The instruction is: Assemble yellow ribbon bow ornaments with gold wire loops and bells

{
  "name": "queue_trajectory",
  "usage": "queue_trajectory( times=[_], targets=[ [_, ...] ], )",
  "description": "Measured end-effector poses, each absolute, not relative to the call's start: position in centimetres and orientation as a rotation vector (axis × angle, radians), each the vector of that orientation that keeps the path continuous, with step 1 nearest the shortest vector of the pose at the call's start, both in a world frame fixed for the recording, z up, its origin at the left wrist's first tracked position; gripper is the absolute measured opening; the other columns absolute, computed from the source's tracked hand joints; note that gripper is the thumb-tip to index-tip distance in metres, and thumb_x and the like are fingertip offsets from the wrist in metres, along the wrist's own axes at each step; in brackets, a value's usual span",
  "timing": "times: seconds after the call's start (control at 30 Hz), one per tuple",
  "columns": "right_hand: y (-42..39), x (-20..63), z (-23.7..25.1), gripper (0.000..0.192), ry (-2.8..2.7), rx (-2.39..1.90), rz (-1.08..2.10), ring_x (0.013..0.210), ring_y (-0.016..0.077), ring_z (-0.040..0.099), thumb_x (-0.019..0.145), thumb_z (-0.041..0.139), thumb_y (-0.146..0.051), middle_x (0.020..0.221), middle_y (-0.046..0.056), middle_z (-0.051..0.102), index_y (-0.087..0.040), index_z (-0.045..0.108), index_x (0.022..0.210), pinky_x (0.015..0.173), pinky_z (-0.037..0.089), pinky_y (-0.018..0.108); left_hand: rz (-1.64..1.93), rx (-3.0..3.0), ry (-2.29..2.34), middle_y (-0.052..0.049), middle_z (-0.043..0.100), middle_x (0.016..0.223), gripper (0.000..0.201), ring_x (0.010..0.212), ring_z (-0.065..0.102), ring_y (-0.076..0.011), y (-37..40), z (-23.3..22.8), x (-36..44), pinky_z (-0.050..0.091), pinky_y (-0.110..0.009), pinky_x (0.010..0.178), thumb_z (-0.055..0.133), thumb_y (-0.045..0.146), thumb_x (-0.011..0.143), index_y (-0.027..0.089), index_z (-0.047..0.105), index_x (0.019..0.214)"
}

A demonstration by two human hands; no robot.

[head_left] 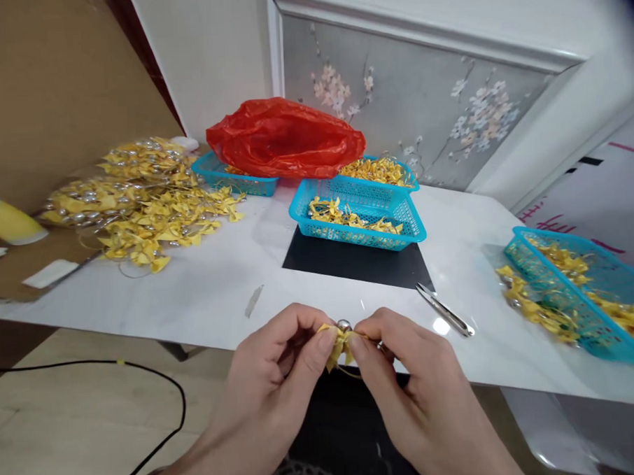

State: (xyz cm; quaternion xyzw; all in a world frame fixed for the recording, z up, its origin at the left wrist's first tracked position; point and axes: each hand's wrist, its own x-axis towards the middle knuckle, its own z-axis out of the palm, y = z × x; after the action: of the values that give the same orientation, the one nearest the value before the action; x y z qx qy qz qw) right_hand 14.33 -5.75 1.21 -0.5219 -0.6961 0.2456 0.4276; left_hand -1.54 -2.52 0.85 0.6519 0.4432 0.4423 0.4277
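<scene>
Between my two hands, just over the table's front edge, is a small yellow ribbon bow (333, 356) with a silver bell (344, 325) at its top. My left hand (283, 365) pinches the bow's left side between thumb and forefinger. On the other side, my right hand (407, 366) pinches its right part the same way. A thin golden cord hangs in a loop below the bow. Metal tweezers (445, 309) lie on the table beyond my right hand.
A blue basket (362, 239) with yellow bows stands on a black sheet (344, 264). Behind it are more blue baskets and a red plastic bag (286, 137). Heaped yellow bows (153, 223) lie at left. Another blue basket (565, 283) stands at right. A black cable (182, 404) crosses the floor.
</scene>
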Motion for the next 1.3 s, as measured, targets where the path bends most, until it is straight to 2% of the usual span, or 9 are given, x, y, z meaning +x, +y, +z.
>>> queue_trajectory(
  times=[0.17, 0.3, 0.4, 0.53, 0.7, 0.93, 1.13, 1.23, 1.3],
  targets=[
    [-5.6, 14.4, 0.9, 0.032, -1.585, -1.325, 0.915, 0.049, 0.0095, 0.038, 0.100, 0.045, -0.035, 0.058, -0.004, 0.044, -0.021, 0.051, 0.072, 0.042, 0.028, 0.024, 1.075, 1.566, 1.057, 0.000, 0.067, 0.063, 0.011, 0.057, 0.060, -0.0162, -2.2, 1.2, -1.6, 0.052, -0.022, 0.050, 0.063, 0.029, 0.082, 0.024, 0.070, 0.075],
    [-5.5, 15.0, 0.9, 0.011, -1.525, -1.296, 0.736, 0.065, 0.0127, 0.053, 0.094, 0.057, -0.027, 0.078, 0.001, 0.062, -0.023, 0.066, 0.091, 0.053, 0.041, 0.024, 1.046, 1.524, 1.082, 0.000, 0.065, 0.060, 0.011, 0.053, 0.056, -0.0141, -2.2, 0.8, -1.6, 0.047, -0.020, 0.047, 0.066, 0.030, 0.079, 0.023, 0.070, 0.072],
    [-5.3, 15.2, 1.4, 0.017, -1.275, -1.106, 0.801, 0.066, 0.0121, 0.056, 0.096, 0.055, -0.025, 0.087, 0.002, 0.063, -0.028, 0.071, 0.102, 0.056, 0.046, 0.024, 0.993, 1.485, 1.086, 0.000, 0.064, 0.059, 0.014, 0.052, 0.055, -0.0139, -2.3, 0.7, -1.4, 0.044, -0.020, 0.046, 0.065, 0.033, 0.080, 0.022, 0.068, 0.071],
    [-4.3, 14.9, 2.2, 0.020, -1.003, -0.787, 1.197, 0.050, 0.0072, 0.048, 0.098, 0.053, -0.027, 0.074, -0.001, 0.054, -0.028, 0.072, 0.098, 0.043, 0.034, 0.021, 0.906, 1.468, 1.038, -0.001, 0.066, 0.062, 0.021, 0.056, 0.056, -0.0148, -2.2, 0.7, -1.7, 0.044, -0.022, 0.048, 0.065, 0.038, 0.083, 0.022, 0.065, 0.070],
    [-3.2, 15.3, 2.1, 0.020, -1.032, -0.763, 1.141, 0.050, 0.0050, 0.030, 0.098, 0.052, -0.021, 0.069, -0.003, 0.046, -0.022, 0.072, 0.097, 0.047, 0.025, 0.024, 0.843, 1.412, 0.945, 0.001, 0.065, 0.064, 0.021, 0.058, 0.057, -0.0131, -2.1, 0.1, -2.6, 0.046, -0.021, 0.054, 0.064, 0.036, 0.089, 0.023, 0.065, 0.072],
    [-3.5, 16.4, 1.0, 0.017, -1.114, -0.884, 0.997, 0.054, 0.0060, 0.037, 0.099, 0.053, -0.021, 0.068, -0.003, 0.047, -0.023, 0.070, 0.097, 0.048, 0.028, 0.023, 0.840, 1.330, 0.915, 0.000, 0.070, 0.069, 0.020, 0.064, 0.061, -0.0134, -2.3, -0.1, -2.4, 0.048, -0.021, 0.060, 0.064, 0.035, 0.091, 0.022, 0.066, 0.076],
    [-5.1, 16.2, 1.3, 0.015, -1.398, -1.158, 0.747, 0.069, 0.0101, 0.057, 0.097, 0.056, -0.027, 0.084, -0.001, 0.060, -0.028, 0.066, 0.107, 0.061, 0.047, 0.021, 0.815, 1.332, 1.035, 0.000, 0.065, 0.069, 0.024, 0.066, 0.057, -0.0138, -2.4, 1.1, -2.3, 0.043, -0.022, 0.059, 0.065, 0.040, 0.088, 0.020, 0.062, 0.074],
    [-5.8, 15.8, 1.5, 0.016, -1.502, -1.260, 0.803, 0.073, 0.0119, 0.061, 0.090, 0.063, -0.026, 0.088, -0.001, 0.063, -0.027, 0.063, 0.106, 0.063, 0.052, 0.021, 0.821, 1.320, 1.044, 0.000, 0.062, 0.070, 0.025, 0.066, 0.054, -0.0139, -2.6, 1.4, -2.2, 0.041, -0.022, 0.058, 0.063, 0.042, 0.088, 0.020, 0.063, 0.077],
    [-5.8, 15.5, 1.5, 0.011, -1.504, -1.266, 0.897, 0.075, 0.0126, 0.064, 0.091, 0.060, -0.023, 0.087, 0.000, 0.066, -0.025, 0.063, 0.101, 0.067, 0.054, 0.021, 0.807, 1.325, 1.036, 0.001, 0.061, 0.071, 0.024, 0.065, 0.053, -0.0135, -2.7, 1.4, -2.2, 0.041, -0.022, 0.057, 0.062, 0.043, 0.089, 0.020, 0.063, 0.080]
  ],
)
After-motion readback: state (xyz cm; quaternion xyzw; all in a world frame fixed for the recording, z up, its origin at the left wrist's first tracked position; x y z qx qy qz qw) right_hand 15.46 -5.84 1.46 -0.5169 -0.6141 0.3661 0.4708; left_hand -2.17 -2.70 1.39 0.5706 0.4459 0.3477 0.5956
